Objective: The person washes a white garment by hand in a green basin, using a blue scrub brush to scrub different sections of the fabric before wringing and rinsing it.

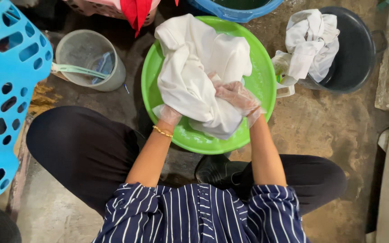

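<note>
Head view: 1 white cloth [194, 72] lies bunched in the green basin [266, 76], its long axis running from the far rim toward the person. Both gloved hands clutch its near end: left hand [169, 114] half buried under it, right hand [237, 96] with fingers curled tight on top. 1 more cloth [311, 42] drapes the dark pot [361, 58]. 1 jug [88, 58] stands to the left.
</note>
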